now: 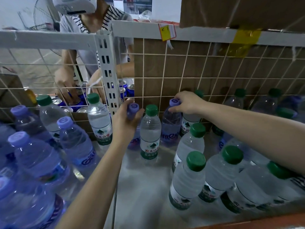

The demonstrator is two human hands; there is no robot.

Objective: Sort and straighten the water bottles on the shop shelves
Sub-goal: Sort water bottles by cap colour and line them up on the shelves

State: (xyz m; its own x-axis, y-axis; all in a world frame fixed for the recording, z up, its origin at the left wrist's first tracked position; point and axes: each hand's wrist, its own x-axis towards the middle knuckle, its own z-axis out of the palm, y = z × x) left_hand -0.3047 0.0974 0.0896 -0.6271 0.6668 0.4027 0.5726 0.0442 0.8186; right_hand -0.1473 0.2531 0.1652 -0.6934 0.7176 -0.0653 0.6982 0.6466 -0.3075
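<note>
My left hand [126, 120] grips the neck of a purple-capped bottle [133, 108] near the back of the shelf. My right hand [186, 104] grips the top of a second purple-capped bottle [171, 125] a little to the right. Between them stands a green-capped bottle [150, 131], upright and untouched. Several purple-capped bottles [38, 156] fill the left of the shelf. Several green-capped bottles [189, 179] crowd the right, under my right forearm. One green-capped bottle [99, 119] stands by the upright post.
A white wire grid [165, 76] backs the shelf, with a slotted white post [108, 71] in it. Behind the grid another person's hands [66, 86] handle blue cans [79, 101]. A cardboard box [239, 10] sits on the shelf above. Bare grey shelf floor [142, 187] lies between my arms.
</note>
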